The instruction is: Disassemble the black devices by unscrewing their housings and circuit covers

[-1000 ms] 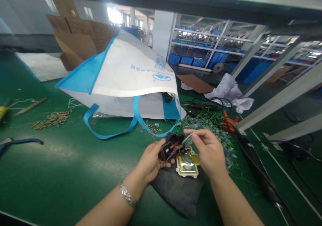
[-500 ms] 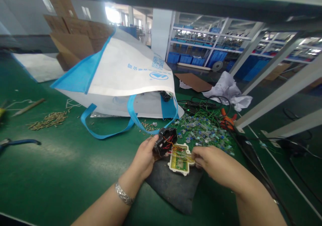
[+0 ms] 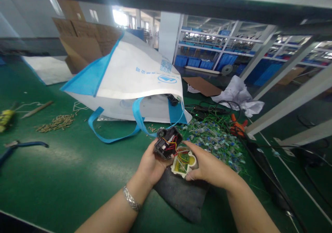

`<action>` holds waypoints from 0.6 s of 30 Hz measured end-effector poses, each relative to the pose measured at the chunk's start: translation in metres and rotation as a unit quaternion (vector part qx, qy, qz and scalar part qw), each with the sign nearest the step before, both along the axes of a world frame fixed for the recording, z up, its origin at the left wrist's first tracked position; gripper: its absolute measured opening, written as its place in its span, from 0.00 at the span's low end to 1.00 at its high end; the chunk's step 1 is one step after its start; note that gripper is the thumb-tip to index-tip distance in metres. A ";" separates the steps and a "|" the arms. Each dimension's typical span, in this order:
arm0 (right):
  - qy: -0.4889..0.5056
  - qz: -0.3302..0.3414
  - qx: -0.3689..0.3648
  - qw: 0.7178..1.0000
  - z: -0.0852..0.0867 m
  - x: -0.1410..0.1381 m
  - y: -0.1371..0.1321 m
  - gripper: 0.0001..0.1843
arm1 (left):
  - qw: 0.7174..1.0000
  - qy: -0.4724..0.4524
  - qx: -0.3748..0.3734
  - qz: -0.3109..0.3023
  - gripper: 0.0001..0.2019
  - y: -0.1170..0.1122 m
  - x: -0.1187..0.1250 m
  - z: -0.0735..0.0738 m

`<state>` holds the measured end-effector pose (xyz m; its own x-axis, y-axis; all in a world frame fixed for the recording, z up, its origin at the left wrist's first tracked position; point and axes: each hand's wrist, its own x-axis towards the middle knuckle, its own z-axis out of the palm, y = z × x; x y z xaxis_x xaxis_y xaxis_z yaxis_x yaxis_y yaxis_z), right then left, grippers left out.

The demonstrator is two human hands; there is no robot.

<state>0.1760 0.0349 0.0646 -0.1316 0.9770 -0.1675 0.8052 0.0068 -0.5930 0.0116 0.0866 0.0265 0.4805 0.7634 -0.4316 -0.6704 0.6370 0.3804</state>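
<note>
In my left hand (image 3: pixel 153 165) is a black plastic housing (image 3: pixel 167 145), its hollow side facing up with red and yellow wires inside. Those wires run across to a cream-coloured housing half (image 3: pixel 178 170) with a green circuit board in it. My right hand (image 3: pixel 203 162) grips that cream half by its right edge, thumb in front and fingers behind. The two parts are side by side, joined by the wires. Beneath them a dark grey cloth (image 3: pixel 178 198) lies on the green table (image 3: pixel 90 184).
A white and blue bag (image 3: pixel 135 77) lies open behind my hands. Right of it is a heap of small clear and blue pieces with green wires (image 3: pixel 215 141). Brass screws (image 3: pixel 58 122), blue-handled pliers (image 3: pixel 28 144) and orange-handled pliers (image 3: pixel 238 126) lie around. Metal posts (image 3: pixel 290 101) stand at right.
My right hand has moved from the yellow wires to grasp the cream half's edge, which has turned. The black housing has tilted in my left hand. The view has shifted slightly.
</note>
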 end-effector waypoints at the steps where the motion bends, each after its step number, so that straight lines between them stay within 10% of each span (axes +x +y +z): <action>1: 0.029 0.009 0.013 0.999 -0.001 -0.002 0.001 0.48 | 1.000 -0.003 0.000 0.007 0.13 0.001 -0.001 -0.001; 18: 0.486 0.095 -0.093 0.864 -0.011 -0.004 0.001 0.50 | 0.992 -0.121 0.028 -0.028 0.16 0.004 -0.009 0.002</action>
<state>0.1724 0.0356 0.0538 -0.4537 0.8903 -0.0383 -0.0795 -0.0832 -0.9934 0.0028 0.0905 0.0287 0.6073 0.7524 -0.2553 -0.7108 0.6580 0.2486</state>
